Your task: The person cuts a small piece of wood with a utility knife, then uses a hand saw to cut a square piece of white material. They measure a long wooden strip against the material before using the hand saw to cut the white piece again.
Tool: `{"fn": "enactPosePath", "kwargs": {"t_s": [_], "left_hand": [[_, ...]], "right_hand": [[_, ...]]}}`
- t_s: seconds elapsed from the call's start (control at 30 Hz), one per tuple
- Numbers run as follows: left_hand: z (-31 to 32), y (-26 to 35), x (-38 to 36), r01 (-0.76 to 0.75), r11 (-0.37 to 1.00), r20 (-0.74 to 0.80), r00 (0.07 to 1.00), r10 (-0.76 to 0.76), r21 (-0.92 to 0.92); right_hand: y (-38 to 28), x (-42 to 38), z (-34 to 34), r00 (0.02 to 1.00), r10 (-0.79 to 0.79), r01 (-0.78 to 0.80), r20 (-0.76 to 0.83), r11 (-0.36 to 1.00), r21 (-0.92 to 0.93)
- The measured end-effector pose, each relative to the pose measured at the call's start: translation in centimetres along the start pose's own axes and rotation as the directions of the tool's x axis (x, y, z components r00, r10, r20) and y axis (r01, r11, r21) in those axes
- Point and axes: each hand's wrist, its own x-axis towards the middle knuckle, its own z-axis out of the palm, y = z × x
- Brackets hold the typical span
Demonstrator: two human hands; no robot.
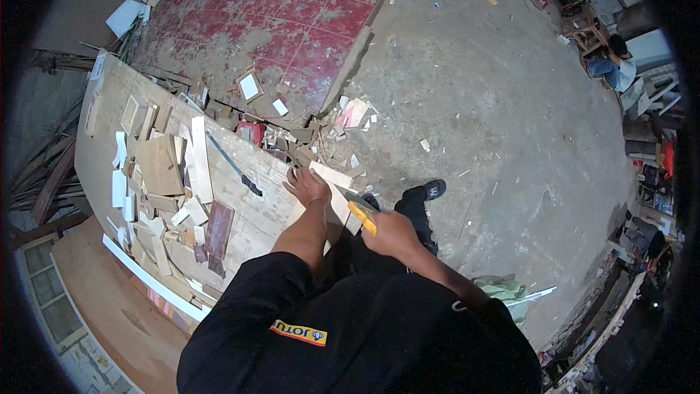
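My right hand (390,235) is closed round the yellow handle (362,217) of a tool; the rest of that tool is hard to make out. On a pale board (337,208) at the edge of the wooden workbench (266,211) lies my left hand (308,187), flat with its fingers apart. The board reaches past the bench edge, close to the yellow handle. Another light wood piece (330,174) is just beyond my left fingertips. A thin dark tool with a black handle (251,185) rests on the bench to the left of my left hand.
Wood offcuts (160,166) and a reddish-brown block (219,230) cover the bench's left part. Scraps (354,114) litter the concrete floor beside the red tiled floor (292,22). My shoe (434,189) is on the floor. Another person (622,66) sits at the far right.
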Motion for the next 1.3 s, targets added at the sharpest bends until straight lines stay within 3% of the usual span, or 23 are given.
{"fn": "enactPosePath", "kwargs": {"t_s": [0.2,0.4,0.57,0.77,0.97,1.1,1.17,1.3], "left_hand": [[0.1,-0.1,-0.1,-0.019,1.000,-0.031,0.999,0.019,0.009],[0.0,0.2,0.1,0.007,1.000,-0.024,1.000,-0.007,-0.005],[-0.1,-0.3,-0.3,-0.007,1.000,-0.024,1.000,0.008,0.021],[-0.5,0.2,-0.2,-0.004,1.000,-0.022,1.000,0.004,-0.027],[-0.1,-0.1,-0.2,-0.005,1.000,0.003,1.000,0.005,-0.003],[-0.5,0.2,0.2,0.013,1.000,0.016,1.000,-0.013,0.000],[-0.6,0.2,-0.1,0.028,1.000,0.032,0.999,-0.027,-0.013],[-0.3,0.1,0.1,0.019,1.000,0.004,1.000,-0.020,0.004]], "right_hand": [[1.5,-0.3,0.7,0.998,-0.056,0.056,-0.033,0.998,0.019],[0.0,-0.5,-0.6,1.000,-0.010,0.010,0.012,1.000,-0.011],[2.7,1.6,2.3,0.991,-0.115,0.117,-0.068,0.993,0.023],[-2.0,-2.6,-3.4,0.997,0.042,-0.043,0.060,0.999,0.017],[-0.9,1.4,0.1,1.000,0.009,-0.009,-0.004,0.998,-0.054],[-2.5,-0.1,-1.7,0.999,-0.029,0.031,0.031,0.998,-0.054],[-5.0,-2.2,-4.2,0.995,-0.003,0.011,0.096,0.996,-0.084],[-5.9,-2.4,-4.3,0.996,0.034,-0.026,0.083,0.995,-0.094]]}}
